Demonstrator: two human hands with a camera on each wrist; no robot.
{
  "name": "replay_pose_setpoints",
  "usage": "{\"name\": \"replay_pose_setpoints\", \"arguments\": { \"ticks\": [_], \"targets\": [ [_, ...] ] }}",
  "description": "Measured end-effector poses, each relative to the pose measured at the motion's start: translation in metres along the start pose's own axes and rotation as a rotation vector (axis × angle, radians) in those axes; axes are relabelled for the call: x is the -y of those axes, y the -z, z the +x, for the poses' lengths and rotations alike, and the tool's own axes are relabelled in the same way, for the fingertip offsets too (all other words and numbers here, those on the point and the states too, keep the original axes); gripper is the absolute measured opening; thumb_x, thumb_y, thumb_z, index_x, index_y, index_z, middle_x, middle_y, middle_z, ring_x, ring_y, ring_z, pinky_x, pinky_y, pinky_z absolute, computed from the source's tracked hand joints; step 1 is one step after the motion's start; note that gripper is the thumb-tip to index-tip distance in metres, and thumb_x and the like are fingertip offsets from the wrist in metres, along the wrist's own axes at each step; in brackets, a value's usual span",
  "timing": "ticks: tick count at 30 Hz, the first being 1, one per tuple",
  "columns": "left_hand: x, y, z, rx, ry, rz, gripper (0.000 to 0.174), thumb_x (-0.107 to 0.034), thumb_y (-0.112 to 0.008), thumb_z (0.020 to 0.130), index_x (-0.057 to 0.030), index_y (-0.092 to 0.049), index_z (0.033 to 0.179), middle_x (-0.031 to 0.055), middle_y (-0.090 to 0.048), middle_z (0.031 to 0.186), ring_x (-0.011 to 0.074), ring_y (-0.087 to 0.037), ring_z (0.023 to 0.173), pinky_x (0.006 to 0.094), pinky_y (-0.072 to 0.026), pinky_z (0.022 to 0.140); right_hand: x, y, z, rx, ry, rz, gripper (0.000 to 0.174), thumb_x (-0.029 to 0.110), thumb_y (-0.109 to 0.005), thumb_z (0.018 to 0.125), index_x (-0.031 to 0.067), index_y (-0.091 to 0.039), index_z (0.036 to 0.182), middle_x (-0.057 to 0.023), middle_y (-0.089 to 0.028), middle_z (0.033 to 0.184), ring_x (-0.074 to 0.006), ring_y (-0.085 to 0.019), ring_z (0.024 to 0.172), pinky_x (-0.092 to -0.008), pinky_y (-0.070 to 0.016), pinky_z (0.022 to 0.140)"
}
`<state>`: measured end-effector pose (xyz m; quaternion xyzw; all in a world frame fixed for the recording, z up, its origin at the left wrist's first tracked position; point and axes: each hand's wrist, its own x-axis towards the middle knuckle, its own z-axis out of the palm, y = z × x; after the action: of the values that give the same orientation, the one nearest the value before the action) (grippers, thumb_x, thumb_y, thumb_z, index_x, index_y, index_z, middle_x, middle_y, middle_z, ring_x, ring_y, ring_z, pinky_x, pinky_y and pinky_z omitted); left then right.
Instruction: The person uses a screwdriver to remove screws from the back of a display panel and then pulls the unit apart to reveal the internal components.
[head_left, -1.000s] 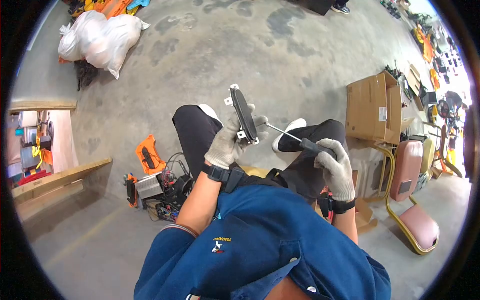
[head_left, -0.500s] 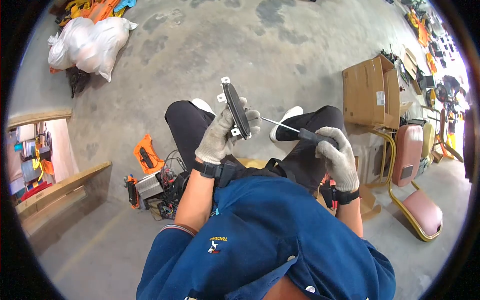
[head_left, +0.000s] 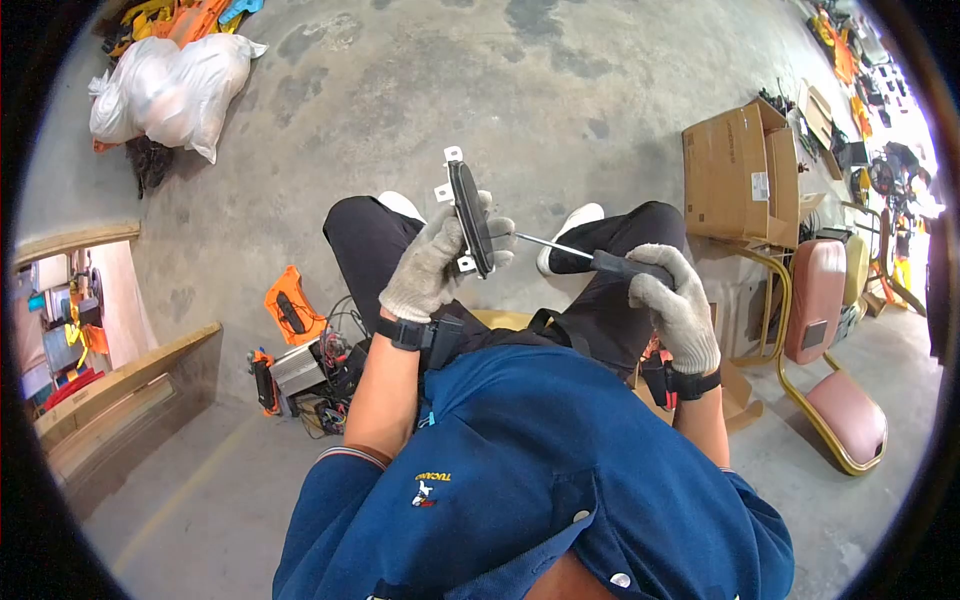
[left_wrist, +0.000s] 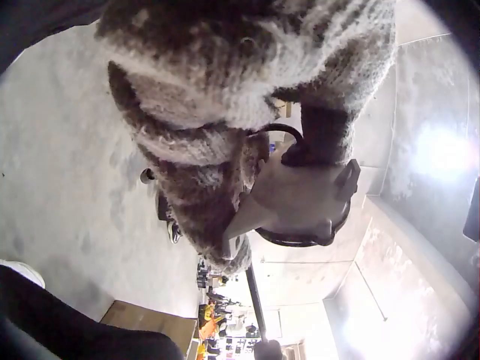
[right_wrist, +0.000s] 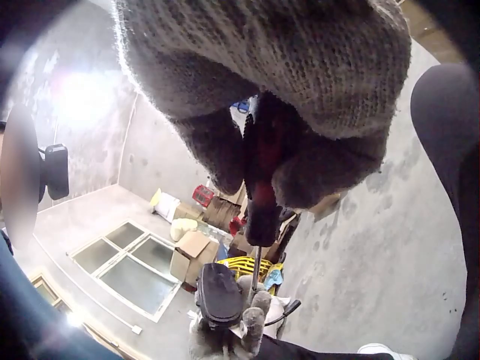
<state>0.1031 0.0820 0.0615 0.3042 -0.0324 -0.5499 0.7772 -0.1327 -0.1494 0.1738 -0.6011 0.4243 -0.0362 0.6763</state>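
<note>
My gloved left hand (head_left: 430, 265) grips a long, narrow black part (head_left: 468, 215) with white mounting tabs, holding it above my lap. The pale underside of this part (left_wrist: 300, 199) faces the left wrist camera, and a thin black cord (left_wrist: 283, 129) curves near it. In my gloved right hand (head_left: 677, 305) is a screwdriver (head_left: 622, 267), pinched by its dark handle. Its metal shaft points left, with the tip at the left fingers behind the part. From the right wrist, the screwdriver handle (right_wrist: 262, 217) lines up with the left hand's fingertips; the tip itself is hidden.
Beside my left knee lie an orange piece (head_left: 293, 308) and a pile of wired electronics (head_left: 320, 380). A cardboard box (head_left: 730, 180) and a pink-cushioned chair (head_left: 815, 300) stand on the right. White bags (head_left: 175, 95) lie at the far left on the concrete floor.
Both hands, with the black part and the screwdriver, have shifted left in the head view, which has itself moved slightly. The part stands a little more upright; both grips look the same.
</note>
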Motion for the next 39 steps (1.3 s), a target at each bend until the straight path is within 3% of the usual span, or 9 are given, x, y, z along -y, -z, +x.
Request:
{"name": "replay_pose_setpoints", "arguments": {
  "ticks": [5,8,11,13,23,25,27,34,39],
  "targets": [
    [-0.001,-0.002,-0.002,-0.013,-0.002,0.023,0.07,-0.04,-0.076,0.1,-0.0025,-0.05,0.153,0.0233,-0.069,0.136,0.0348,-0.071,0.125,0.0489,-0.0626,0.105,-0.005,0.002,0.001,0.004,0.008,-0.005,0.033,0.008,-0.072,0.092,-0.0012,-0.07,0.124,-0.0046,-0.069,0.099,-0.012,-0.064,0.087,-0.0289,-0.0536,0.082],
    [0.0,0.001,-0.001,0.027,-0.008,0.044,0.066,-0.039,-0.075,0.101,-0.0018,-0.054,0.151,0.0251,-0.067,0.139,0.0411,-0.068,0.129,0.0562,-0.06,0.108,-0.008,0.003,0.002,0.008,0.016,-0.005,0.033,0.008,-0.072,0.092,-0.0004,-0.07,0.125,-0.0047,-0.069,0.101,-0.012,-0.064,0.088,-0.0284,-0.0537,0.083],
    [-0.001,-0.005,-0.003,-0.026,-0.01,0.082,0.07,-0.04,-0.076,0.1,-0.0004,-0.052,0.153,0.0222,-0.067,0.14,0.0409,-0.067,0.131,0.0557,-0.06,0.108,-0.005,0.003,0.001,0.009,0.006,-0.03,0.034,0.008,-0.073,0.091,0.0006,-0.071,0.124,-0.0043,-0.069,0.103,-0.0119,-0.065,0.091,-0.0283,-0.0535,0.085],
    [-0.002,-0.006,-0.003,-0.004,-0.002,0.07,0.066,-0.038,-0.074,0.103,-0.0012,-0.052,0.153,0.0229,-0.07,0.135,0.0339,-0.071,0.125,0.0479,-0.0617,0.105,-0.003,0.004,0.001,0.009,-0.005,-0.058,0.034,0.008,-0.073,0.09,0.0012,-0.071,0.124,-0.0038,-0.069,0.105,-0.0119,-0.065,0.093,-0.0285,-0.0533,0.086],
    [-0.006,-0.01,-0.004,-0.029,0.048,0.145,0.061,-0.036,-0.074,0.104,-0.0008,-0.054,0.15,0.0218,-0.071,0.132,0.0316,-0.072,0.124,0.0452,-0.0634,0.102,0.001,0.007,0.001,0.058,0.199,-0.286,0.033,0.007,-0.075,0.087,0.0013,-0.07,0.119,-0.0036,-0.07,0.111,-0.0142,-0.064,0.105,-0.0304,-0.0504,0.098],
    [-0.005,-0.008,-0.004,-0.027,0.066,0.202,0.07,-0.04,-0.073,0.103,0.0011,-0.049,0.154,0.0252,-0.067,0.138,0.0357,-0.068,0.13,0.0507,-0.0614,0.106,0.0,0.007,0.001,0.063,0.247,-0.318,0.033,0.006,-0.074,0.088,0.001,-0.07,0.119,-0.0044,-0.07,0.111,-0.0147,-0.065,0.107,-0.0311,-0.0505,0.099],
    [-0.005,-0.008,-0.005,-0.029,0.069,0.212,0.07,-0.039,-0.073,0.103,0.0014,-0.049,0.154,0.025,-0.068,0.137,0.0357,-0.068,0.13,0.0508,-0.0616,0.105,0.004,0.005,0.0,0.064,0.302,-0.388,0.033,0.006,-0.074,0.089,0.0006,-0.069,0.121,-0.0064,-0.07,0.112,-0.016,-0.065,0.108,-0.0325,-0.051,0.1],
    [-0.004,-0.007,-0.005,-0.03,0.079,0.225,0.067,-0.038,-0.073,0.104,0.0006,-0.05,0.153,0.0235,-0.068,0.137,0.0351,-0.069,0.129,0.0507,-0.0623,0.104,0.008,0.002,-0.004,0.041,0.204,-0.411,0.035,0.006,-0.074,0.089,0.0006,-0.068,0.124,-0.0073,-0.072,0.112,-0.0162,-0.066,0.106,-0.0326,-0.052,0.099],
    [0.0,-0.004,-0.005,-0.038,0.064,0.138,0.067,-0.04,-0.073,0.104,0.0001,-0.051,0.153,0.0225,-0.069,0.137,0.0346,-0.071,0.126,0.0505,-0.0634,0.102,-0.001,0.002,-0.003,-0.027,0.176,-0.267,0.038,0.007,-0.075,0.09,0.0009,-0.069,0.127,-0.0049,-0.072,0.11,-0.0146,-0.066,0.103,-0.0311,-0.0531,0.094]
  ]
}}
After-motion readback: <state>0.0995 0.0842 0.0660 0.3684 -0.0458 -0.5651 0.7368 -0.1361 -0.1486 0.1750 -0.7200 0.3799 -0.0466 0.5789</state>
